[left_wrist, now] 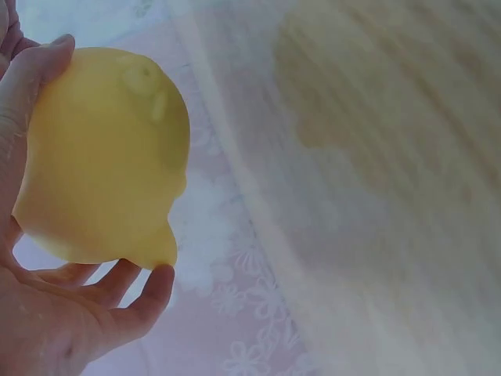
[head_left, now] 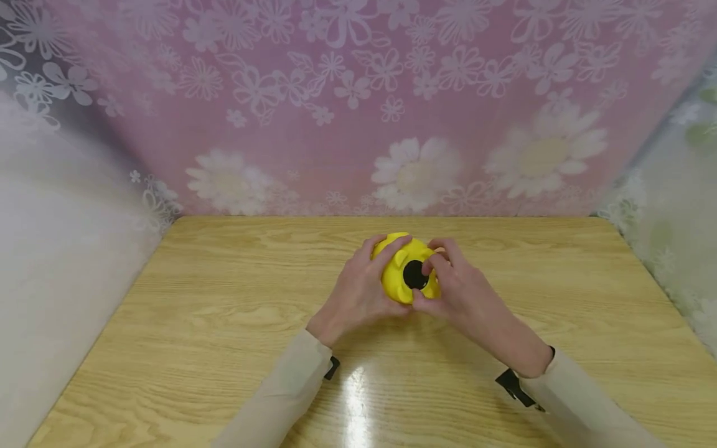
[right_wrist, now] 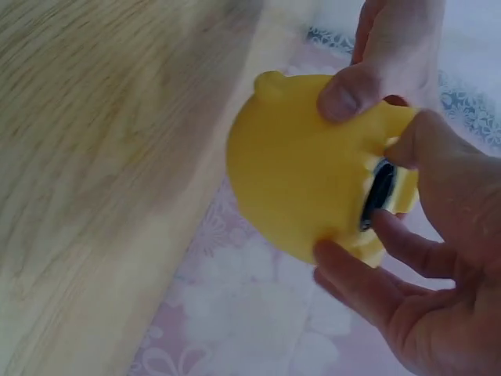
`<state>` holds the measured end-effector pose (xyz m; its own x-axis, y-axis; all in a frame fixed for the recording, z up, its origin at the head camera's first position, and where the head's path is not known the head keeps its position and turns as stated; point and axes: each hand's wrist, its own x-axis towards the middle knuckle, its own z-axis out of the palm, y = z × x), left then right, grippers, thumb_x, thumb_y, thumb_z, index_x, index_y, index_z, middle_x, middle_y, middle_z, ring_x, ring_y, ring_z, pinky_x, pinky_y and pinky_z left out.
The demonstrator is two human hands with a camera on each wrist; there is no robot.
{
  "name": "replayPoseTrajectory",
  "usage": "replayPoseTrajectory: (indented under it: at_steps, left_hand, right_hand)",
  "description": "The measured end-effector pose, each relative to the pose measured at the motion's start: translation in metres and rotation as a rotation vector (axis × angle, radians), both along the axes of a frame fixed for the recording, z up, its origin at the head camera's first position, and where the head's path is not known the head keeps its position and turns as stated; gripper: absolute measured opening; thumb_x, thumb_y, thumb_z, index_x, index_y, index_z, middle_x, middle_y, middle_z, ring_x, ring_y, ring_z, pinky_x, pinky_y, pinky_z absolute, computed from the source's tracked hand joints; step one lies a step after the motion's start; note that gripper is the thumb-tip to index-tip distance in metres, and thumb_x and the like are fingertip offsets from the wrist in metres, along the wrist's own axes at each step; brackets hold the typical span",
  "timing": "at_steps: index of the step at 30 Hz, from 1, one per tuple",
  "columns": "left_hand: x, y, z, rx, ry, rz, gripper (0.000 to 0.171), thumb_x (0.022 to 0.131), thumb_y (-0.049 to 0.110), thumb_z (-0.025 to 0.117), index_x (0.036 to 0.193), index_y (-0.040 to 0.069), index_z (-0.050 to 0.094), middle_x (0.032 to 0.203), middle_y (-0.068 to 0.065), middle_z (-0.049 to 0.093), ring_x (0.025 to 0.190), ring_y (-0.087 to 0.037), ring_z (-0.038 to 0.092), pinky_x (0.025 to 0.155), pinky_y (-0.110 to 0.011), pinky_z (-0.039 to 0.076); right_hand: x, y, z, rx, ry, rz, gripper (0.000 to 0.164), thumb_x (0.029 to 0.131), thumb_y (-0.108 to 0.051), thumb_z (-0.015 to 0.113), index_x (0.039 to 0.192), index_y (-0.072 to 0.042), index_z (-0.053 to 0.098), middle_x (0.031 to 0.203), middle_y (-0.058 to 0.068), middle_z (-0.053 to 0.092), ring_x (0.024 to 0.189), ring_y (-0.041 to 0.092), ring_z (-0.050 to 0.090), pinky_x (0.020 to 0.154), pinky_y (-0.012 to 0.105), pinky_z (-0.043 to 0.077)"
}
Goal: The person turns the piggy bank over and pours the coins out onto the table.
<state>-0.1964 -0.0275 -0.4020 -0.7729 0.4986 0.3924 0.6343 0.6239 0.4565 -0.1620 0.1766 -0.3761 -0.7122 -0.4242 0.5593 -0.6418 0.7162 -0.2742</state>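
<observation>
On my left stands a pale left wall (head_left: 61, 249) with grey and white flowers at its top; ahead, a pink wall (head_left: 308, 149) carries white blossoms, three of them large daisies; on my right is a whitish right wall (head_left: 666, 205) with faint green leaf shapes. Between them lies one wood-grained tabletop (head_left: 224, 298), a streak of glare on its near part.

I count two beige sleeves, left sleeve (head_left: 285, 386) and right sleeve (head_left: 588, 398), one yellow rounded thing (head_left: 395, 277) with stubby bumps, and one black disc (head_left: 416, 274) set in it.

My left grip (head_left: 358, 289) is clamped round the yellow rounded thing's left side, thumb and fingers spread over it, holding it up over the tabletop. My right grip (head_left: 470, 292) pinches the black disc between thumb and finger at its edges, other fingertips touching the yellow body. The thing sits between both grips.
</observation>
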Motion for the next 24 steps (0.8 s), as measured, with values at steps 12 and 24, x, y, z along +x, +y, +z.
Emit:
replayPoseTrajectory:
  at_steps: [12, 24]
  left_hand:
    - [-0.0017, 0.0018, 0.0029, -0.037, 0.062, 0.006, 0.103, 0.069, 0.052, 0.092, 0.156, 0.030, 0.041, 0.150, -0.016, 0.044, 0.125, -0.031, 0.057, 0.093, -0.047, 0.055]
    - [-0.0002, 0.0069, 0.0047, -0.091, 0.096, 0.023, 0.102, 0.070, 0.050, 0.092, 0.156, 0.030, 0.042, 0.150, -0.017, 0.044, 0.131, -0.033, 0.053, 0.101, -0.052, 0.052]
  right_hand:
    - [0.0002, -0.0044, 0.0037, -0.039, -0.079, -0.126, 0.031, 0.075, -0.010, 0.088, 0.083, 0.004, 0.062, 0.114, 0.024, 0.056, 0.073, 0.027, 0.064, 0.063, 0.033, 0.061]
    - [0.0046, -0.0087, 0.0094, -0.050, -0.223, -0.220, 0.024, 0.078, -0.012, 0.082, 0.084, 0.005, 0.064, 0.121, 0.023, 0.052, 0.074, 0.025, 0.064, 0.065, 0.035, 0.060]
